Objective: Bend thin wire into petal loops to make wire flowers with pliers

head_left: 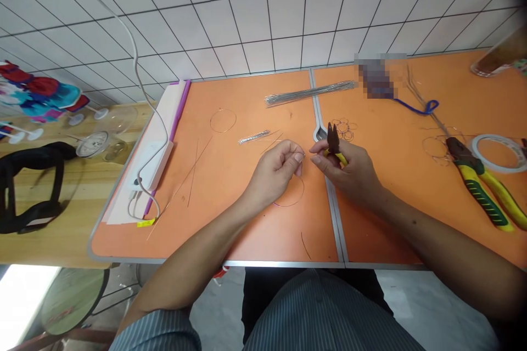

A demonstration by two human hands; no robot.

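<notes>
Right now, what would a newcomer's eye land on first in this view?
Probably the bright orange tabletop, where the right hand holds yellow-handled pliers near the middle, just beside the pinched left hand. Next come the larger green-and-yellow-handled pliers at the right, near a white ring-shaped roll. Beyond the hands, a bundle of straight silvery wires lies near the tiled wall.

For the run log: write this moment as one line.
left hand: apparently pinching wire loop; right hand: holding small pliers; large pliers: on table, right; wire bundle: on table, back
</notes>
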